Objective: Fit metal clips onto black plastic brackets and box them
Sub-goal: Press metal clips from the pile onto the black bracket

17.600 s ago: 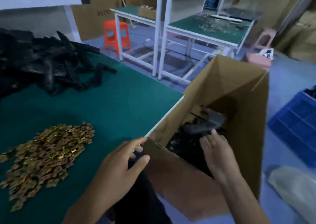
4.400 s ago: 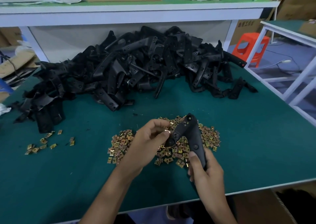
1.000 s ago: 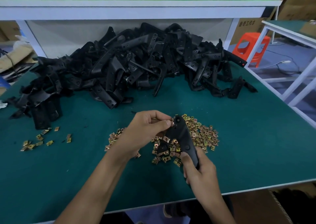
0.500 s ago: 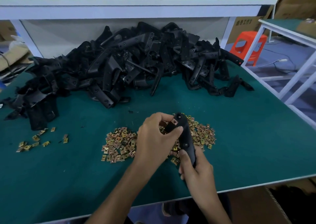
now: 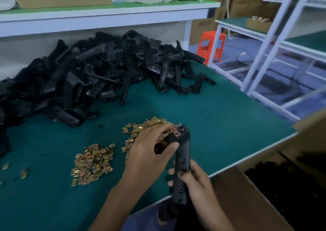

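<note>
My right hand (image 5: pixel 197 183) grips the lower end of a bent black plastic bracket (image 5: pixel 181 162), held upright over the table's front edge. My left hand (image 5: pixel 150 153) grips the bracket's short upper arm, thumb across it, beside a brass clip (image 5: pixel 177 133) seated near the bend. Loose brass clips (image 5: pixel 93 162) lie in two patches on the green table (image 5: pixel 220 118). A big heap of black brackets (image 5: pixel 91 75) fills the back left. An open cardboard box (image 5: pixel 247 200) with dark brackets inside stands at the lower right.
A white shelf (image 5: pixel 105 17) above the table carries a cardboard box, a bottle and rags. An orange stool (image 5: pixel 211 45) and white-framed benches (image 5: pixel 264 42) stand to the right. A few stray clips (image 5: pixel 23 172) lie at the left.
The view has swung right, bringing the cardboard box into sight. Both hands and the bracket have shifted toward the table's right front corner; the left hand now grips the upper arm.
</note>
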The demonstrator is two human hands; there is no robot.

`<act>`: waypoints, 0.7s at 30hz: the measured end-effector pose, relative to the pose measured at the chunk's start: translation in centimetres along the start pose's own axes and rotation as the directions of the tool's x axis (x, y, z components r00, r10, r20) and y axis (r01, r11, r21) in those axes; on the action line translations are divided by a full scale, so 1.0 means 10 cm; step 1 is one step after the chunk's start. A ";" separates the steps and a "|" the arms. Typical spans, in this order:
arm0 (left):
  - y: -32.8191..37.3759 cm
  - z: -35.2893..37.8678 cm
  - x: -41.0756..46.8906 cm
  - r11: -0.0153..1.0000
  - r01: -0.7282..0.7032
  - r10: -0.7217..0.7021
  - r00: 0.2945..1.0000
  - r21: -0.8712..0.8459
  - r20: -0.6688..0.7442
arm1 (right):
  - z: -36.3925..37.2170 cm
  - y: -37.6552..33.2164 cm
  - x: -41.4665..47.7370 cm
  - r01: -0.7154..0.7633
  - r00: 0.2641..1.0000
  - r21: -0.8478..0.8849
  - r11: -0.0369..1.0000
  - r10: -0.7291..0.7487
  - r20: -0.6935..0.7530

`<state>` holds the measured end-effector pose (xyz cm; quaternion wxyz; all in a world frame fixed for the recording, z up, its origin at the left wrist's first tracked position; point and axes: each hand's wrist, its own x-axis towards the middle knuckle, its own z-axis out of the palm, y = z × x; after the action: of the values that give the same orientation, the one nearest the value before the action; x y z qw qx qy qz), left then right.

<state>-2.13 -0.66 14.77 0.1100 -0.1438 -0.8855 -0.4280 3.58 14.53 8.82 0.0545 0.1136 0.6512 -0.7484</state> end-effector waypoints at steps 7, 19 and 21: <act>0.12 0.46 -0.27 0.999 -0.024 0.028 0.984 -0.029 0.178 | -0.86 0.28 -0.69 -0.009 0.919 0.248 0.969 0.106 -0.381; 0.07 0.77 -0.44 0.990 0.106 -0.123 0.970 0.092 0.210 | -2.51 0.27 -1.00 -0.019 0.511 0.350 0.937 0.310 -0.802; 0.08 0.77 -0.46 0.992 0.109 -0.118 0.974 0.056 0.195 | -2.39 0.35 -0.93 -0.048 0.556 0.254 0.966 0.237 -0.797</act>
<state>1.85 5.15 9.20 -0.0003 -0.1323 -0.9081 -0.3973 15.71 36.99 4.70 -0.2052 0.5052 0.5102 -0.6650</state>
